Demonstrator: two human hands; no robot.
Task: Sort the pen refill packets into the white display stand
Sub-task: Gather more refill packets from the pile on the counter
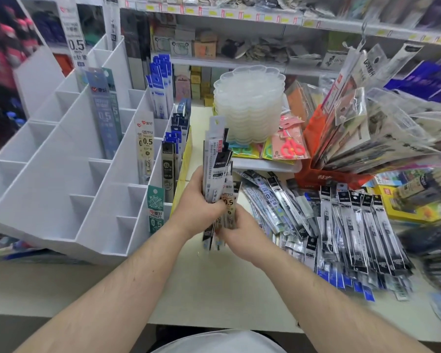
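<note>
At the centre of the frame, the left hand [200,197] has its fingers curled round an upright bundle of long, narrow plastic pen refill packets [218,174], gripping it about the middle so that the tops fan out above the fist. Just below and to the right, the right hand [239,236] closes on the lower ends of the same bundle, thumb and fingers pinching the front packets; exactly which packet it pinches cannot be told. Both bare forearms run in from the bottom edge of the frame.

The bundle is held above the pale counter top [214,289], just right of the white stepped display stand [61,174], which fills the left of the frame. Several of the stand's compartments on its right side already hold upright refill packets [144,146], some blue, some black and white.

At right of centre, a loose heap of black-and-clear refill packets [341,225] lies flat on the counter. Behind it, upper centre, stands a stack of translucent scalloped plastic trays [250,98].
</note>
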